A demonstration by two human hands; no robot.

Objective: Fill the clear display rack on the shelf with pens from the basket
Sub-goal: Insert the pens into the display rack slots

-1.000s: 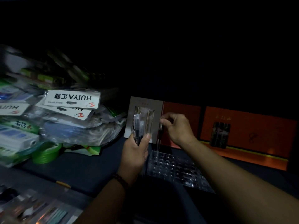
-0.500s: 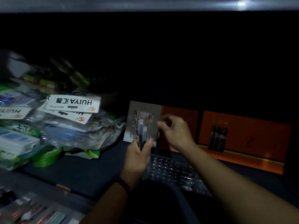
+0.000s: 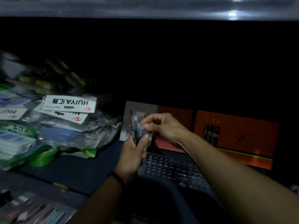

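Observation:
The clear display rack lies flat on the dark shelf, its rows of round holes catching light. One dark pen stands upright in its back left corner. My left hand is shut on a bundle of pens, held upright just left of the rack. My right hand is above the rack's back edge, thumb and forefinger pinched on the clear top of one pen in that bundle. The dark basket sits below my arms at the front, its contents hidden in shadow.
A heap of bagged stationery and a green tape roll fill the shelf's left side. A grey pen box and orange gift boxes stand behind the rack. The upper shelf's edge runs overhead.
My right hand has let go of the pen it set in the rack's corner and moved left to the bundle, pinching a pen top. The view tilted up slightly.

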